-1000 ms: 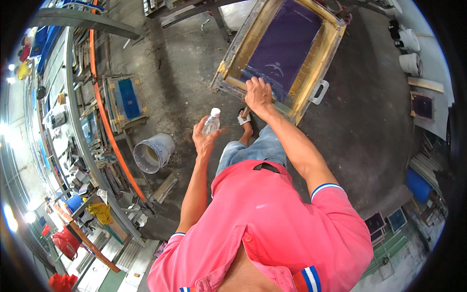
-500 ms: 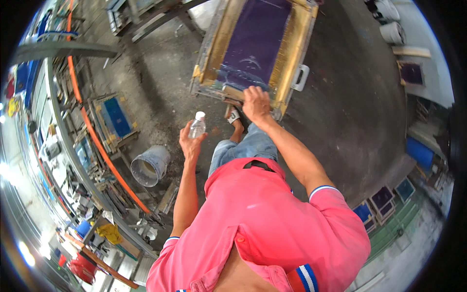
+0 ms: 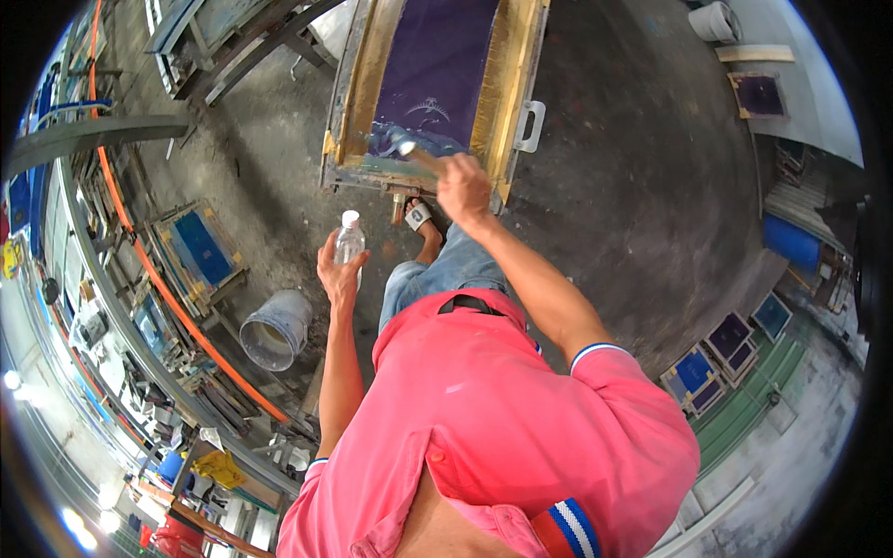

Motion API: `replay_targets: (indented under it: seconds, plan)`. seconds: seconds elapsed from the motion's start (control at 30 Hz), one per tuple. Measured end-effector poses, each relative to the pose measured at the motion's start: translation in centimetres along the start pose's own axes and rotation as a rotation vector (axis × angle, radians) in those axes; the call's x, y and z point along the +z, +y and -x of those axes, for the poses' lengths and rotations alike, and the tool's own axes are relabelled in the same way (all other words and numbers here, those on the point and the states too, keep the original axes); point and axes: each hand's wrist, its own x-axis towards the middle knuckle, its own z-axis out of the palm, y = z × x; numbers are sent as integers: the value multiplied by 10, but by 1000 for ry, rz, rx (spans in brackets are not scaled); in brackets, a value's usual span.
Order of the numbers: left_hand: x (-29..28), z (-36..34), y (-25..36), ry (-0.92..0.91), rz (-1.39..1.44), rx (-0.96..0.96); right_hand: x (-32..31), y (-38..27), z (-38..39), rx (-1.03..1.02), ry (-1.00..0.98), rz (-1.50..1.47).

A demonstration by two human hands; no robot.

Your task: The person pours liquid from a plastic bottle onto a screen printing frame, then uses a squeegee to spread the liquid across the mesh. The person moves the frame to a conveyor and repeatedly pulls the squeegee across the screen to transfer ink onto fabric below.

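Note:
My left hand [image 3: 340, 274] is wrapped round a clear plastic bottle [image 3: 350, 245] with a white cap, held upright left of my leg. My right hand [image 3: 463, 191] grips a tan wooden-handled brush [image 3: 425, 159]; its whitish tip is over the near end of a screen-printing frame [image 3: 503, 102]. I cannot make out its bristles clearly. Inside the frame, the dark purple mesh [image 3: 433, 65] shows a pale arched mark and a wet-looking bluish smear near the brush. Yellowish tape borders the mesh.
A white handle [image 3: 530, 126] sticks out from the frame's right side. To the left stand a dirty translucent bucket [image 3: 276, 330], a blue-meshed screen [image 3: 203, 249] and a long orange strip [image 3: 153, 270] beside cluttered shelving. More screens [image 3: 730, 342] lean at the right.
My right hand has shifted the brush, turning it so its whitish tip now shows over the mesh. The view has moved; the left hand still holds the bottle.

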Motion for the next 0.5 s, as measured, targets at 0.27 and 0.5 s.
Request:
replay_targets:
  seconds: [0.27, 0.5]
  plan:
    - [5, 9, -8, 23, -23, -7, -34, 58, -11, 469, 90, 51]
    - [2, 17, -1, 14, -67, -14, -28, 62, -33, 643, 5, 209]
